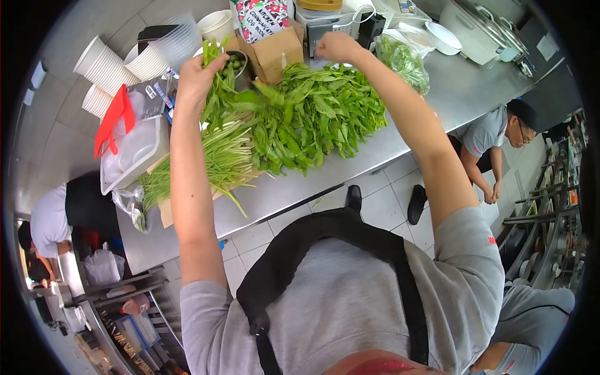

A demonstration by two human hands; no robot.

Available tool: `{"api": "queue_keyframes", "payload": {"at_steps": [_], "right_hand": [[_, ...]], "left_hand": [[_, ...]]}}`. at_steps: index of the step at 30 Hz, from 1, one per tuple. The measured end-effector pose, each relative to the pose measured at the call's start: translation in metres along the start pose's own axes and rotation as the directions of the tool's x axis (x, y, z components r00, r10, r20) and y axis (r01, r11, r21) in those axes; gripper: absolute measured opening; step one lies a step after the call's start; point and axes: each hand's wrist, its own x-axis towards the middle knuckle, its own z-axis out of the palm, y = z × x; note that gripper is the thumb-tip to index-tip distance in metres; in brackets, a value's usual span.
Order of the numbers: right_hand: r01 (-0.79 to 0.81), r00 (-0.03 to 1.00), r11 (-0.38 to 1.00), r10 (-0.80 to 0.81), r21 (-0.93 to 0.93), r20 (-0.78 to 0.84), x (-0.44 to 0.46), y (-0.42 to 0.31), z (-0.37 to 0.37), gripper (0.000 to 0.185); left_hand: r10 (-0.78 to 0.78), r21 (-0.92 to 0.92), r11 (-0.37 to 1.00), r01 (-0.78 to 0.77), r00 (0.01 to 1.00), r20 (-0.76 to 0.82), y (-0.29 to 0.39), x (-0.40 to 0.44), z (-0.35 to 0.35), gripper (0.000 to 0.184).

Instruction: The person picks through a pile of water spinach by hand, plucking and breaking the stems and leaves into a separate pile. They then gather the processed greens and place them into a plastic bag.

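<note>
left hand [197,78] is clamped on a bunch of leafy green stems [219,103], just beside a bowl [245,62] of small round green pieces. below it, long pale stems [222,150] fan out on the left part of the steel table [294,195], partly hidden by the forearm. right of the bowl stands a cardboard box [272,53]; nearer, a heap of leafy greens [319,115] spreads over the middle. right hand [340,49], fingers curled together, is near the heap's far edge; i cannot tell whether it grips anything. farther right lies a clear bag of greens [400,62].
</note>
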Motion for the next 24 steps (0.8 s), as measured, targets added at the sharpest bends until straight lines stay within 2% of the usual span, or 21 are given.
{"api": "queue_keyframes", "payload": {"at_steps": [2,3,5,6,7,8,9,10,12,13,15,16,18,22,24], "right_hand": [[-0.036,0.994,0.991,0.049,-0.125,0.101,-0.009,0.02,0.015,0.021],[-0.035,0.994,0.991,0.048,-0.128,0.101,-0.013,0.027,0.018,0.021],[0.194,0.932,0.975,-0.149,-0.109,0.331,-0.016,0.039,0.023,0.018],[0.2,0.93,0.974,-0.152,-0.111,0.334,-0.017,0.038,0.017,0.018],[0.158,0.972,0.987,-0.152,-0.014,0.18,-0.018,0.039,0.01,0.016],[0.129,0.991,0.988,-0.132,0.089,0.025,-0.016,0.038,0.002,0.015],[0.157,0.987,0.976,-0.15,0.149,-0.061,-0.02,0.029,-0.014,0.014],[0.139,0.989,0.973,-0.129,0.186,-0.068,-0.023,0.017,-0.031,0.014],[-0.021,1.0,0.918,0.023,0.396,-0.001,-0.029,-0.005,-0.054,0.013],[-0.019,1.0,0.918,0.022,0.396,-0.003,-0.031,-0.015,-0.064,0.013],[0.133,0.991,0.895,-0.121,0.426,-0.054,-0.035,-0.033,-0.076,0.024],[0.135,0.991,0.894,-0.124,0.426,-0.054,-0.035,-0.041,-0.077,0.024],[0.317,0.933,0.89,-0.231,0.327,-0.275,-0.034,-0.059,-0.077,0.015],[0.227,0.969,0.86,-0.151,0.457,-0.196,-0.031,-0.084,-0.077,0.015],[0.286,0.941,0.819,-0.143,0.498,-0.305,-0.03,-0.088,-0.072,0.015]], "left_hand": [[0.004,-0.005,1.0,-0.004,1.0,0.009,-0.001,-0.004,-0.001,0.019],[-0.009,-0.032,0.999,0.009,1.0,0.008,0.0,-0.006,-0.001,0.018],[-0.025,-0.061,0.998,0.025,1.0,0.003,0.001,-0.007,0.002,0.018],[-0.001,-0.138,0.99,0.002,1.0,0.005,0.001,-0.007,0.005,0.018],[0.02,-0.216,0.976,-0.019,1.0,0.004,0.001,-0.007,0.007,0.018],[0.014,-0.221,0.975,-0.015,1.0,-0.003,-0.001,-0.005,0.008,0.018],[0.06,-0.19,0.981,-0.051,0.997,0.044,-0.003,0.0,0.009,0.018],[0.105,-0.158,0.983,-0.089,0.99,0.094,-0.003,0.005,0.011,0.017],[0.132,-0.143,0.983,-0.112,0.981,0.142,0.005,0.011,0.021,0.018],[0.147,-0.148,0.981,-0.126,0.978,0.144,0.011,0.012,0.029,0.019],[0.163,-0.153,0.978,-0.141,0.976,0.144,0.019,0.019,0.048,0.019],[0.157,-0.154,0.979,-0.134,0.977,0.146,0.02,0.024,0.058,0.02],[0.152,-0.152,0.98,-0.129,0.978,0.144,0.02,0.029,0.072,0.021],[0.193,-0.224,0.961,-0.159,0.972,0.136,0.02,0.031,0.08,0.02],[0.159,-0.367,0.921,-0.13,0.986,0.051,0.019,0.029,0.079,0.02]]}}
